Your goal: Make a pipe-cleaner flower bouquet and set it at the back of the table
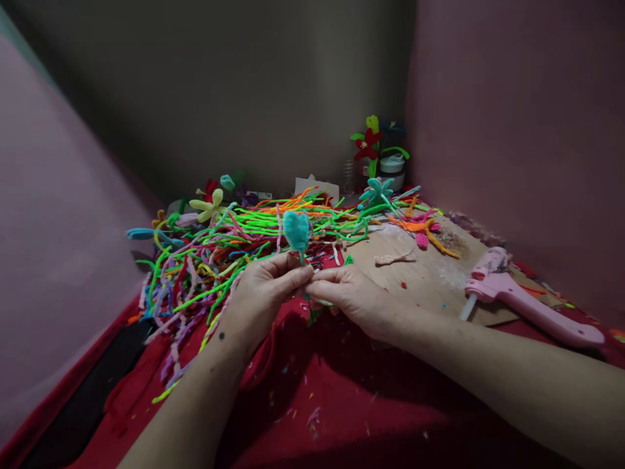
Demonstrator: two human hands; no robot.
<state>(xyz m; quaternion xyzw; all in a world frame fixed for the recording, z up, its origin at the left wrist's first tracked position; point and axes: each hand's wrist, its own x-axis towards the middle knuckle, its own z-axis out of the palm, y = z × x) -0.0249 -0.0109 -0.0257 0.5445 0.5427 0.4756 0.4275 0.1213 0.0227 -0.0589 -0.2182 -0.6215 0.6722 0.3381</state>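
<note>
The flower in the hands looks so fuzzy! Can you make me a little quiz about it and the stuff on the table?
1. Pick one: what color is the top of the flower that the left hand holds?
A) red
B) blue-green
C) yellow

2. True or false: that flower's top is pointing down.

3. Name it: what pink tool lies at the right end of the cardboard?

Key:
1. B, blue-green.
2. False, the top points up above the fingers.
3. A glue gun.
</note>
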